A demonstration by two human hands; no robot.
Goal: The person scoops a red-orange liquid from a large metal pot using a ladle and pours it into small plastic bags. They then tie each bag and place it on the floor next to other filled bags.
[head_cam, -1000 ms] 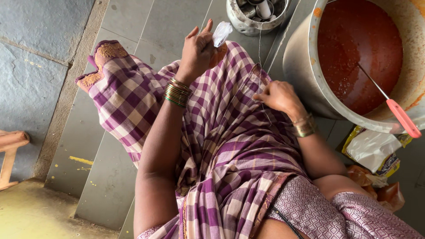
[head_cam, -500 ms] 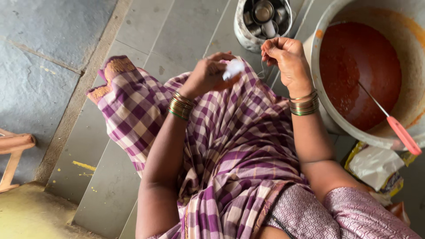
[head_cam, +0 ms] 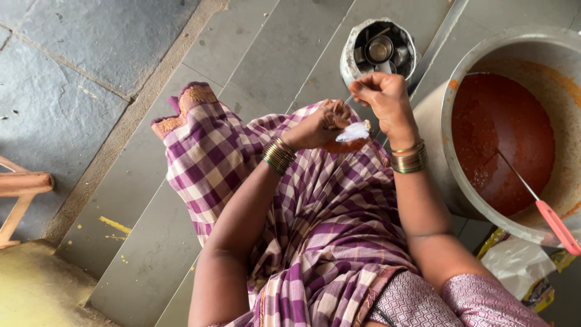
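My left hand (head_cam: 316, 126) is closed around the neck of a small clear plastic pouch (head_cam: 352, 134) with orange-red filling, held over my lap in purple checked cloth (head_cam: 315, 212). My right hand (head_cam: 382, 100) is just above and to the right of the pouch, fingers pinched on its twisted top or on a thin thread; I cannot tell which. Both wrists carry several bangles.
A large metal pot (head_cam: 445, 151) of red sauce stands at the right, with a red-handled ladle (head_cam: 554, 224) resting in it. A steel container (head_cam: 380, 51) holding small cups sits on the grey stone floor ahead. A plastic bag (head_cam: 514, 266) lies by the pot. Wooden furniture (head_cam: 21, 194) is at the far left.
My right hand rose from my lap and met my left hand at the pouch. The left hand came down a little with the pouch.
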